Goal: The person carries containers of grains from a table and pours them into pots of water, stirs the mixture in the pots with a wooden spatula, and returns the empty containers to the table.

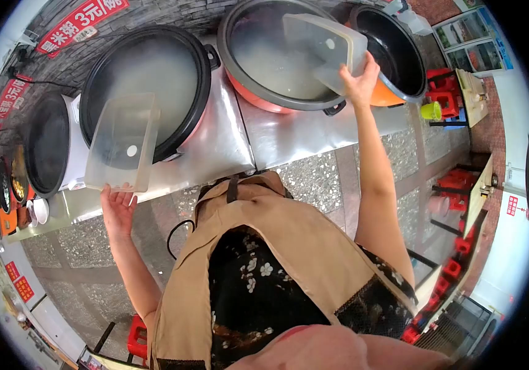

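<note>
Along the metal surface (227, 135) stand a black-rimmed pot (203, 92), a grey-rimmed pot (223, 43) and an orange pot (388, 94), the first two with pale, cloudy contents. Tilted over the black-rimmed one is a translucent left container (122, 132); over the grey-rimmed one, a similar right container (346, 50). The left hand (118, 206), half curled, holds its container's lower edge; the right hand (361, 81), partly closed, grips the other's near edge.
</note>
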